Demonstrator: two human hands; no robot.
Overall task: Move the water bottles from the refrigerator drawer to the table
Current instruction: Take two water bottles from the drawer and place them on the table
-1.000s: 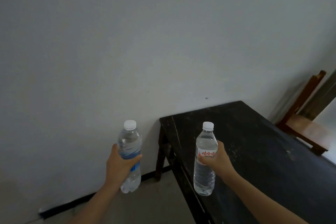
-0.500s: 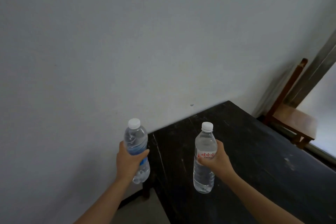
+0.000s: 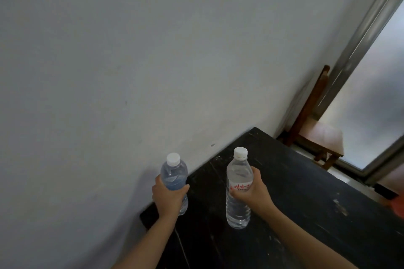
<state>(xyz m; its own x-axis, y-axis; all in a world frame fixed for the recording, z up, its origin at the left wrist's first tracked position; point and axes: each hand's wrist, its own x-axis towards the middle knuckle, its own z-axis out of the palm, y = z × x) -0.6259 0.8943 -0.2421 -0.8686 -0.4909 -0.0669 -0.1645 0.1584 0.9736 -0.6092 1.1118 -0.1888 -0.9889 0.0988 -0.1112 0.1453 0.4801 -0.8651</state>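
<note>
**Two bottles up, dark surface right below**

Both hands are full here. The left hand [image 3: 168, 197] wraps the middle of the blue-label bottle [image 3: 174, 172], thumb across the label. The right hand [image 3: 254, 192] grips the red-label bottle [image 3: 238, 207] at its label band, fingers curled round the far side. Both bottles are upright with their white caps [image 3: 240, 152] on. The red-label one hangs over the black surface [image 3: 306, 203], well in from the edge. The blue-label one is over the surface's left corner, close to the wall [image 3: 153, 50]. I can't tell from this angle whether either base touches down.

On handling, my read is thin clear plastic, full or nearly so. That means some weight, and a wall that gives under a squeeze. The mid-body hold at the label looks like the right place, firm but not crushing. Coming out of a fridge they may be damp and slick, though no droplets show.

The surface is dark, scuffed wood with pale scratches, flat enough for a narrow base. Behind it is the plain pale wall. A wooden chair [image 3: 314, 129] stands at the far end, beside a frosted window [image 3: 371, 105] in a metal frame.
</note>
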